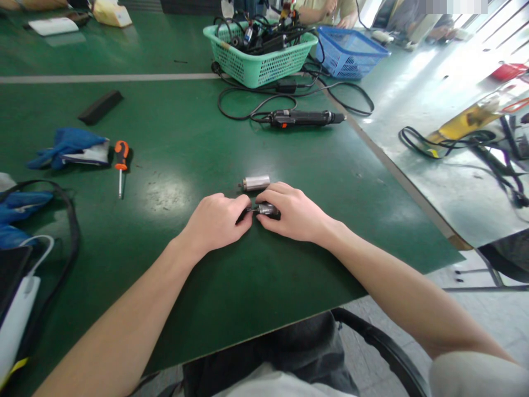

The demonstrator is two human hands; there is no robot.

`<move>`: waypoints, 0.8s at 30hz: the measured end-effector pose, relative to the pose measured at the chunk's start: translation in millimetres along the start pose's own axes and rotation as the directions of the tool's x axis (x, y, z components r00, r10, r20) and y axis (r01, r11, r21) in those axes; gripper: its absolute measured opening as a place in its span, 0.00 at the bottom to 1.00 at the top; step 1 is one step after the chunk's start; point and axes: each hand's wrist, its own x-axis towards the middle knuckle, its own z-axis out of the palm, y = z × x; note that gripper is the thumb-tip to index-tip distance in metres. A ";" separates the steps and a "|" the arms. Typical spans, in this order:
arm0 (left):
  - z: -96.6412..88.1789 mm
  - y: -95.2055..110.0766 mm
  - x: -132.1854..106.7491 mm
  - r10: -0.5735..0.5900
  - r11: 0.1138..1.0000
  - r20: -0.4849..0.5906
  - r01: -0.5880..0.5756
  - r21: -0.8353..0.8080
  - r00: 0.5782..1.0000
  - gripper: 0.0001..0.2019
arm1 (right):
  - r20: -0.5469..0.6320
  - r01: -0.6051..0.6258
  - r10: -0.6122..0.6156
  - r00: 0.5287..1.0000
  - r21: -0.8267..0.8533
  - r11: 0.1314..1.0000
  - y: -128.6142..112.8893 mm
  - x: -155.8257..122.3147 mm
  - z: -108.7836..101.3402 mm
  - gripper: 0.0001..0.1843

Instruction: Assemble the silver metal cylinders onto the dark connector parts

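Both my hands rest on the green table (256, 275), meeting over a small metal cylindrical part (266, 209). My right hand (291, 212) curls its fingers around that part. My left hand (217, 220) is closed in a pinch at the part's left end, where a thin dark piece shows between the fingertips. A second silver cylinder (255, 182) lies loose on the table just beyond my knuckles, touching neither hand.
An orange-handled screwdriver (120, 165) and blue gloves (68, 146) lie to the left, a black block (100, 106) behind them. A black electric screwdriver (306, 117) with cable, a green basket (260, 55) and a blue basket (351, 52) stand farther back. Another person sits at the far edge.
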 end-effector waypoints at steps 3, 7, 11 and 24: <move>-0.3 0.8 0.0 0.000 1.000 0.006 0.000 -0.002 1.000 0.11 | 0.006 0.000 0.000 1.000 -0.007 1.000 1.1 -0.1 -0.2 0.08; -0.1 0.5 -0.9 -0.008 1.000 0.010 0.008 -0.007 1.000 0.11 | -0.002 -0.001 0.001 1.000 -0.019 1.000 2.6 -0.3 -1.1 0.08; -0.4 -0.1 -0.8 -0.005 1.000 0.008 0.005 -0.008 1.000 0.11 | -0.005 -0.004 0.004 1.000 -0.017 1.000 2.6 0.0 -2.0 0.07; 0.0 -0.1 0.0 0.007 1.000 0.007 -0.007 -0.019 1.000 0.12 | -0.010 0.000 0.000 1.000 -0.017 1.000 2.3 -0.1 -2.7 0.08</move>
